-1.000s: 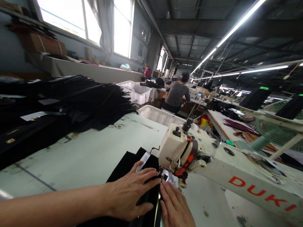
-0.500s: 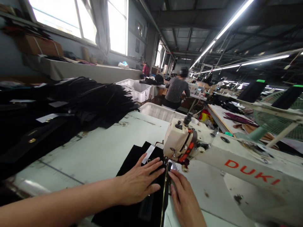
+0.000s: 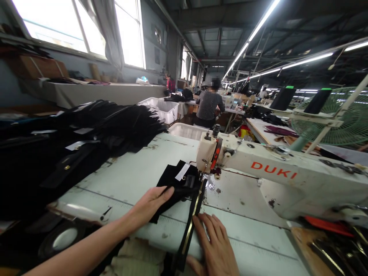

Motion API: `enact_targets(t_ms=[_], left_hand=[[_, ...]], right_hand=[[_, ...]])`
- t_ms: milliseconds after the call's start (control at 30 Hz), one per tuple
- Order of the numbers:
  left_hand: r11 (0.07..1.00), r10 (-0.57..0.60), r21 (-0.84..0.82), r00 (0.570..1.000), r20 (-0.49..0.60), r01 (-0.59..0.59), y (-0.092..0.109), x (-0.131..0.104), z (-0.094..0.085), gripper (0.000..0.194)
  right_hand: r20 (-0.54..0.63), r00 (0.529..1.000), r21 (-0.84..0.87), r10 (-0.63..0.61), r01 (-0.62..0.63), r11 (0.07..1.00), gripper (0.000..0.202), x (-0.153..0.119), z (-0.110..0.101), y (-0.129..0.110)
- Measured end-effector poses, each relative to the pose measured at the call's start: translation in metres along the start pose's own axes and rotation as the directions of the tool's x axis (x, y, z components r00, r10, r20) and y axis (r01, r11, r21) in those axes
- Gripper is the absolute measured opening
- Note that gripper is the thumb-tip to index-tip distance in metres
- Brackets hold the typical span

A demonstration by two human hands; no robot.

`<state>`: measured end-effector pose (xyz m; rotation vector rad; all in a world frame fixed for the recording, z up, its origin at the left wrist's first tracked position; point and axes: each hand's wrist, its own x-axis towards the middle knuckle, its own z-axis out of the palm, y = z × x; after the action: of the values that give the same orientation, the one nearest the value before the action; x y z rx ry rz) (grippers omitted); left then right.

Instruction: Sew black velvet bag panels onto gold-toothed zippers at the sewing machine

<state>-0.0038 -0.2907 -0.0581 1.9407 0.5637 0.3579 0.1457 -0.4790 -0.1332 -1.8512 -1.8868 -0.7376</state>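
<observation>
A black fabric piece (image 3: pixel 169 174) with a white label (image 3: pixel 182 172) lies on the sewing machine bed, its upper right edge at the needle area. My left hand (image 3: pixel 156 197) pinches the fabric's near side, thumb on top, lifting a fold. A black zipper (image 3: pixel 190 224) with gold teeth runs from beneath the presser foot towards me and hangs over the table's front edge. Along its right side lies my right hand (image 3: pixel 214 237), fingers stretched out, index fingertip touching the zipper tape and thumb near its lower part. The white sewing machine (image 3: pixel 244 161) stands beyond both hands.
A heap of black fabric pieces (image 3: pixel 115 126) covers the table's left side. White plastic bins (image 3: pixel 161 109) stand behind. Thread cones (image 3: pixel 283 98) and a green fan (image 3: pixel 345 115) are at right. More zippers (image 3: pixel 330 257) lie at lower right. A person (image 3: pixel 209 105) sits ahead.
My left hand has gone from lying flat on the fabric to pinching its near side. My right hand has moved back towards me along the zipper. The view has shifted.
</observation>
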Motion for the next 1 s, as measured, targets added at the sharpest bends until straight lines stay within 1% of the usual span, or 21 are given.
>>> enact_targets(t_ms=[33, 100, 167, 200, 233, 267, 300, 367, 400, 433, 500, 600, 633, 667, 733, 767, 800, 833, 900, 967, 1000], left_hand=[[1.000, -0.005, 0.001, 1.000, 0.000, 0.005, 0.006, 0.003, -0.005, 0.050], [0.999, 0.037, 0.028, 0.999, 0.011, -0.038, 0.016, 0.007, -0.010, 0.048], [0.997, 0.068, 0.035, 0.998, 0.014, -0.068, 0.025, 0.008, -0.012, 0.045], [0.996, 0.077, 0.037, 0.997, 0.012, -0.077, 0.028, 0.008, -0.012, 0.045], [0.996, 0.080, 0.039, 0.997, 0.010, -0.080, 0.031, 0.008, -0.012, 0.044], [0.996, 0.079, 0.041, 0.997, 0.011, -0.079, 0.033, 0.009, -0.011, 0.045], [0.996, 0.075, 0.042, 0.997, 0.013, -0.076, 0.034, 0.009, -0.011, 0.045], [0.997, 0.068, 0.043, 0.998, 0.015, -0.069, 0.035, 0.009, -0.009, 0.046], [0.997, 0.067, 0.042, 0.998, 0.014, -0.067, 0.035, 0.008, -0.008, 0.046], [0.997, 0.067, 0.041, 0.998, 0.012, -0.068, 0.035, 0.008, -0.007, 0.046], [0.997, 0.072, 0.041, 0.997, 0.007, -0.073, 0.035, 0.007, -0.005, 0.046], [0.995, 0.084, 0.046, 0.996, -0.003, -0.084, 0.035, 0.004, -0.004, 0.046], [0.995, 0.087, 0.050, 0.996, -0.007, -0.086, 0.035, 0.004, -0.004, 0.046], [0.994, 0.090, 0.055, 0.996, -0.011, -0.089, 0.034, 0.003, -0.004, 0.046], [0.993, 0.096, 0.070, 0.995, -0.008, -0.095, 0.033, 0.001, -0.005, 0.046], [0.992, 0.098, 0.076, 0.995, -0.004, -0.097, 0.032, 0.001, -0.005, 0.045], [0.991, 0.106, 0.080, 0.994, 0.007, -0.106, 0.031, 0.000, -0.005, 0.044], [0.989, 0.122, 0.085, 0.992, 0.019, -0.123, 0.030, -0.001, -0.006, 0.042], [0.978, 0.168, 0.116, 0.985, 0.049, -0.173, 0.026, -0.005, -0.005, 0.037], [0.952, 0.217, 0.196, 0.970, 0.107, -0.235, 0.023, -0.009, -0.004, 0.035], [0.931, 0.235, 0.251, 0.961, 0.148, -0.266, 0.021, -0.012, -0.004, 0.037]], right_hand=[[-0.029, 1.000, 0.032, 0.009, -0.009, 0.999, 0.053, 0.005, 0.000, -0.006], [-0.047, 0.997, 0.125, 0.068, -0.061, 0.990, 0.037, 0.013, 0.000, -0.017], [0.011, 0.984, 0.303, 0.181, -0.175, 0.937, 0.022, 0.020, -0.003, -0.019], [0.062, 0.965, 0.417, 0.255, -0.257, 0.872, 0.022, 0.023, -0.006, -0.015], [0.122, 0.937, 0.519, 0.327, -0.341, 0.784, 0.025, 0.027, -0.012, -0.006], [0.187, 0.897, 0.614, 0.400, -0.425, 0.665, 0.028, 0.031, -0.019, 0.007], [0.202, 0.862, 0.648, 0.465, -0.474, 0.597, 0.032, 0.035, -0.026, 0.022], [0.206, 0.789, 0.646, 0.579, -0.554, 0.525, 0.041, 0.043, -0.041, 0.058], [0.222, 0.763, 0.647, 0.607, -0.581, 0.494, 0.045, 0.047, -0.047, 0.075], [0.237, 0.747, 0.647, 0.621, -0.599, 0.473, 0.049, 0.051, -0.053, 0.090], [0.272, 0.738, 0.642, 0.617, -0.617, 0.455, 0.054, 0.060, -0.061, 0.111], [0.293, 0.754, 0.616, 0.588, -0.619, 0.487, 0.053, 0.071, -0.070, 0.118], [0.291, 0.760, 0.608, 0.581, -0.616, 0.501, 0.049, 0.073, -0.071, 0.113], [0.279, 0.781, 0.603, 0.559, -0.596, 0.531, 0.045, 0.074, -0.072, 0.104], [0.224, 0.862, 0.571, 0.455, -0.495, 0.656, 0.031, 0.070, -0.068, 0.077], [0.176, 0.923, 0.521, 0.341, -0.381, 0.763, 0.025, 0.065, -0.063, 0.060], [0.138, 0.966, 0.425, 0.221, -0.259, 0.867, 0.025, 0.057, -0.056, 0.043], [0.107, 0.985, 0.300, 0.136, -0.162, 0.940, 0.032, 0.048, -0.047, 0.027], [0.089, 0.996, 0.107, 0.010, -0.020, 0.994, 0.039, 0.028, -0.031, 0.003], [0.076, 0.997, 0.045, -0.001, -0.002, 0.999, 0.036, 0.009, -0.020, -0.003], [0.087, 0.996, 0.055, 0.001, -0.006, 0.998, 0.034, 0.002, -0.017, -0.001]])
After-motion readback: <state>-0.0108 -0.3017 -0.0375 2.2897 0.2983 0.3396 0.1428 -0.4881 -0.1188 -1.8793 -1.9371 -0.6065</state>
